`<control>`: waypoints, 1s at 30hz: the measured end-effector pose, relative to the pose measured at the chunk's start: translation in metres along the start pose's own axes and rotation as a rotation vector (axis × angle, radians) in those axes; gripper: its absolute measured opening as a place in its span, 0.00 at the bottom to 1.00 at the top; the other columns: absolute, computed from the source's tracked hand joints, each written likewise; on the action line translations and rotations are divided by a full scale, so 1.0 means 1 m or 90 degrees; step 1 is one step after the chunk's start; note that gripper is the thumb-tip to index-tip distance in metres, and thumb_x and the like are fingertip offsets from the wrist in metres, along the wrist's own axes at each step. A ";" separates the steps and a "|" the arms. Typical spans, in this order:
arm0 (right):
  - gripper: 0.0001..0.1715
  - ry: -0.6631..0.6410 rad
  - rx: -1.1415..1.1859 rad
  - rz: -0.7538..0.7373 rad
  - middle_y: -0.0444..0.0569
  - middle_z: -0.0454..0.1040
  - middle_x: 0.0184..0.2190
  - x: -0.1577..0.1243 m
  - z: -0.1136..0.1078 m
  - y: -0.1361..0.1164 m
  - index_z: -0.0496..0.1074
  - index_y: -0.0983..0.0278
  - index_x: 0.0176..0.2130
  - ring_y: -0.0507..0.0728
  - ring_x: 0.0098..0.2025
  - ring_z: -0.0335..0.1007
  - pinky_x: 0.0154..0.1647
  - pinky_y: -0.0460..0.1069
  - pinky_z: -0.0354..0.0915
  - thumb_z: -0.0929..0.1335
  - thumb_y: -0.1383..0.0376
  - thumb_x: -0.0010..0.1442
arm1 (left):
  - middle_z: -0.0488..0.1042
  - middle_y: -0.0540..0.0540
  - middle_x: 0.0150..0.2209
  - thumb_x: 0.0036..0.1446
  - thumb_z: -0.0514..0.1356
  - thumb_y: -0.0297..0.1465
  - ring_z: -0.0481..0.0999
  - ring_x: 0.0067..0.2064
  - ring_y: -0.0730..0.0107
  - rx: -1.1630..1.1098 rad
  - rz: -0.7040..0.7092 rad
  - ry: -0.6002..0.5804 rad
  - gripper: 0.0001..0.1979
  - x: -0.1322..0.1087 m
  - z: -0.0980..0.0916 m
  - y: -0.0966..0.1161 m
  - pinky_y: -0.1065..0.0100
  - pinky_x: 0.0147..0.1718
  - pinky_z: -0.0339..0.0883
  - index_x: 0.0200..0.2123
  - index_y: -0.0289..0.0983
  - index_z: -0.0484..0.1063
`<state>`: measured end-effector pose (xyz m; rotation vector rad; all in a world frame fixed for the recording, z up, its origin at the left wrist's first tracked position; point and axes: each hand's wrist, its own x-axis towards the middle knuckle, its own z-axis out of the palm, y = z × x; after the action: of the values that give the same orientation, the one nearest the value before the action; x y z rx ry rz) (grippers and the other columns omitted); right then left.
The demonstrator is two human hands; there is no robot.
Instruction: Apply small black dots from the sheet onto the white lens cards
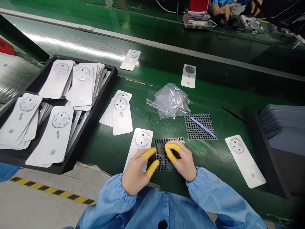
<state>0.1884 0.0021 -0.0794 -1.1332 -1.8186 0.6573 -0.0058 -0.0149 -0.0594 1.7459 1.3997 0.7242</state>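
My left hand (137, 171), with yellow finger cots on thumb and forefinger, is open over the lower part of a white panel (142, 139) marked with an octagon. Its fingertips reach the left edge of a sheet of small black dots (168, 166). Above that sheet, my right hand (183, 160) has its yellow-cotted thumb and forefinger bent into a pinch; whatever may be between the tips is too small to make out. Purple tweezers (202, 126) lie on a second dotted sheet (190, 133), up and right of my right hand.
At left, a black tray (95, 116) holds stacks of white panels. Clear plastic bags (172, 100) lie mid-bench. Loose panels sit around, one at right (246, 162) beside a dark bin of grey sheets (281, 124). Across the bench, another person's hand (224, 11) shows.
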 end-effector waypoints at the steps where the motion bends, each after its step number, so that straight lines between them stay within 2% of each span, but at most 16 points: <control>1: 0.08 -0.006 -0.006 -0.011 0.52 0.74 0.38 -0.001 0.000 0.000 0.70 0.65 0.42 0.53 0.41 0.72 0.42 0.48 0.71 0.66 0.74 0.62 | 0.72 0.32 0.52 0.58 0.60 0.36 0.72 0.53 0.48 0.090 0.001 0.092 0.22 -0.005 -0.002 -0.004 0.48 0.53 0.65 0.53 0.32 0.70; 3: 0.10 -0.020 -0.019 -0.034 0.52 0.74 0.38 -0.003 0.000 0.002 0.71 0.64 0.43 0.53 0.41 0.73 0.42 0.48 0.72 0.66 0.75 0.62 | 0.65 0.26 0.57 0.57 0.61 0.39 0.65 0.58 0.39 0.277 -0.002 0.229 0.33 -0.013 -0.005 -0.014 0.41 0.55 0.60 0.61 0.28 0.58; 4: 0.10 -0.023 -0.027 -0.043 0.52 0.75 0.38 -0.004 0.000 0.003 0.71 0.64 0.43 0.53 0.40 0.73 0.42 0.48 0.72 0.66 0.75 0.62 | 0.64 0.24 0.57 0.58 0.59 0.39 0.65 0.58 0.38 0.342 -0.015 0.254 0.36 -0.017 -0.006 -0.018 0.41 0.53 0.62 0.63 0.26 0.54; 6: 0.11 -0.016 -0.042 -0.056 0.52 0.75 0.38 -0.006 -0.001 0.005 0.71 0.64 0.44 0.53 0.40 0.73 0.41 0.49 0.72 0.66 0.74 0.62 | 0.66 0.25 0.54 0.60 0.57 0.38 0.69 0.53 0.41 0.380 -0.055 0.241 0.35 -0.022 -0.010 -0.026 0.45 0.47 0.69 0.64 0.25 0.50; 9: 0.12 0.014 -0.062 -0.069 0.53 0.75 0.38 -0.005 -0.003 0.007 0.71 0.64 0.45 0.54 0.41 0.74 0.41 0.50 0.73 0.66 0.74 0.62 | 0.69 0.31 0.49 0.61 0.56 0.37 0.74 0.43 0.51 0.358 -0.097 0.211 0.25 -0.024 -0.016 -0.032 0.55 0.35 0.74 0.57 0.29 0.58; 11: 0.12 0.032 -0.075 -0.077 0.53 0.76 0.39 -0.004 -0.005 0.007 0.72 0.64 0.45 0.54 0.41 0.75 0.41 0.50 0.73 0.66 0.73 0.61 | 0.69 0.34 0.45 0.60 0.56 0.37 0.74 0.40 0.53 0.355 -0.089 0.188 0.19 -0.026 -0.021 -0.034 0.57 0.31 0.73 0.51 0.31 0.62; 13: 0.12 0.043 -0.086 -0.085 0.53 0.76 0.39 -0.002 -0.005 0.006 0.72 0.64 0.45 0.54 0.41 0.75 0.41 0.50 0.74 0.67 0.73 0.61 | 0.69 0.33 0.44 0.60 0.55 0.39 0.73 0.41 0.50 0.383 -0.077 0.192 0.21 -0.032 -0.024 -0.035 0.52 0.34 0.73 0.51 0.30 0.62; 17: 0.11 0.056 -0.098 -0.090 0.54 0.77 0.38 0.000 -0.006 0.006 0.73 0.65 0.44 0.54 0.40 0.76 0.41 0.50 0.74 0.67 0.74 0.60 | 0.63 0.26 0.52 0.62 0.52 0.44 0.68 0.53 0.40 0.430 -0.083 0.234 0.33 -0.057 -0.030 -0.035 0.44 0.46 0.69 0.61 0.25 0.53; 19: 0.11 0.057 -0.097 -0.094 0.54 0.77 0.38 0.000 -0.007 0.007 0.73 0.65 0.44 0.55 0.40 0.76 0.41 0.50 0.74 0.68 0.74 0.60 | 0.63 0.26 0.54 0.62 0.51 0.46 0.68 0.54 0.40 0.387 -0.145 0.226 0.35 -0.070 -0.035 -0.033 0.44 0.46 0.69 0.63 0.26 0.51; 21: 0.12 0.056 -0.093 -0.102 0.53 0.77 0.38 0.000 -0.008 0.008 0.73 0.64 0.44 0.55 0.40 0.76 0.41 0.50 0.74 0.68 0.74 0.59 | 0.65 0.28 0.53 0.59 0.54 0.47 0.70 0.53 0.41 0.310 -0.248 0.200 0.36 -0.077 -0.043 -0.030 0.45 0.44 0.71 0.62 0.28 0.53; 24: 0.13 0.059 -0.087 -0.114 0.53 0.77 0.38 0.003 -0.011 0.001 0.74 0.64 0.44 0.55 0.40 0.76 0.41 0.50 0.74 0.68 0.75 0.59 | 0.71 0.35 0.50 0.55 0.58 0.46 0.75 0.50 0.44 0.156 -0.368 0.121 0.33 -0.073 -0.051 -0.018 0.46 0.44 0.71 0.58 0.34 0.57; 26: 0.14 0.071 -0.089 -0.126 0.53 0.77 0.38 0.005 -0.012 -0.013 0.74 0.64 0.43 0.54 0.39 0.76 0.40 0.50 0.74 0.69 0.76 0.58 | 0.74 0.39 0.49 0.57 0.57 0.43 0.76 0.48 0.49 0.020 -0.362 0.088 0.27 -0.064 -0.050 -0.005 0.49 0.45 0.71 0.56 0.37 0.58; 30: 0.14 0.093 -0.120 -0.187 0.50 0.78 0.35 0.013 -0.012 -0.054 0.73 0.65 0.43 0.54 0.39 0.76 0.47 0.52 0.73 0.70 0.76 0.56 | 0.75 0.41 0.49 0.60 0.58 0.37 0.77 0.48 0.58 -0.191 -0.219 0.018 0.19 -0.044 -0.030 0.028 0.60 0.44 0.73 0.53 0.39 0.61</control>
<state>0.1729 -0.0103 -0.0258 -0.9784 -1.8988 0.2312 -0.0255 -0.0542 -0.0179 1.2310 1.4764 0.7270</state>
